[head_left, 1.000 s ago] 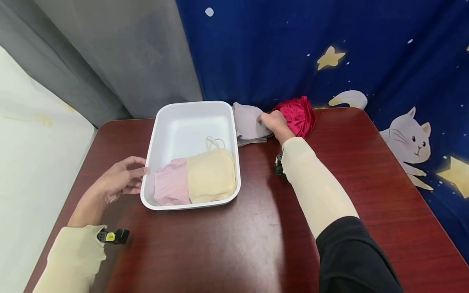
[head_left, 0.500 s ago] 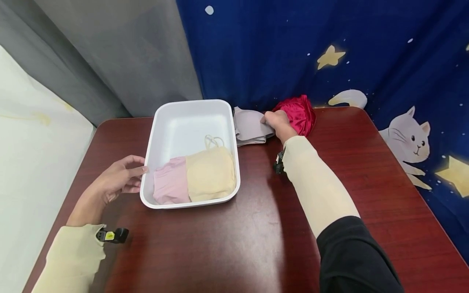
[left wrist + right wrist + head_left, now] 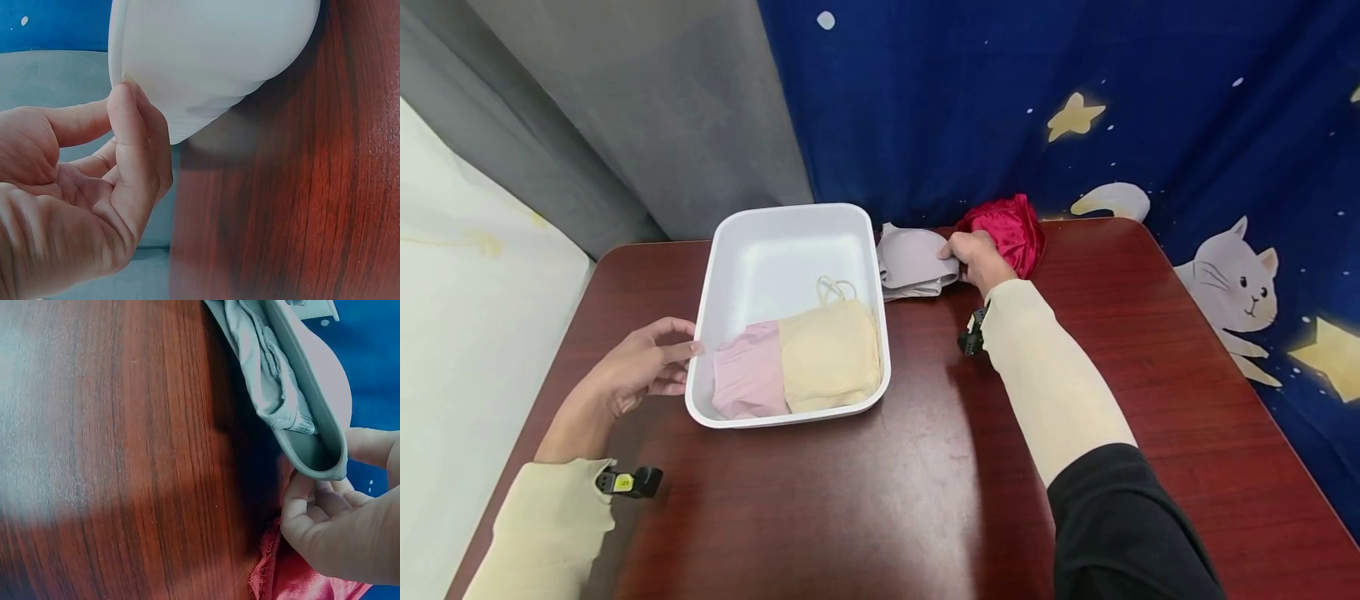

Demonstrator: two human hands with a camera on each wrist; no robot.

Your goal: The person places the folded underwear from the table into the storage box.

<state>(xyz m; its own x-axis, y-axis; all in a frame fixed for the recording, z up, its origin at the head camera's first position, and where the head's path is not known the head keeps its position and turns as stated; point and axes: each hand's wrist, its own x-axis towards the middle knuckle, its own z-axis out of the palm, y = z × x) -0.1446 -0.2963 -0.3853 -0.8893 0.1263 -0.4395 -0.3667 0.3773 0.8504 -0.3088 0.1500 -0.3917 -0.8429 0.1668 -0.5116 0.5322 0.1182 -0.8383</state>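
Right hand [image 3: 976,254]: pinching the right end of the folded grey bra [image 3: 913,258], thumb on the outside of the cup, fingers under its edge. Left hand [image 3: 643,367]: thumb over the left rim of the white bin [image 3: 782,262], fingers against the outer wall; it grips that edge.

Key relation: bra lies to the right hand's left, in the gap between that hand and the bin's right wall, near the bin's far half. Long axis runs roughly left to right, held end outward, other end just beside the wall; contact there cannot be told, nor whether the underside bears on the surface [image 3: 850,500]. Right hand is the nearer; left hand is across the bin.

Cup's hollow side shows in the right wrist view, soft fabric and a label [image 3: 304,425] tucked inside. Crimson satin garment [image 3: 1018,237] lies just behind the right hand. Inside bin, near end: folded pink cloth [image 3: 748,371] beside folded cream cloth [image 3: 831,354].
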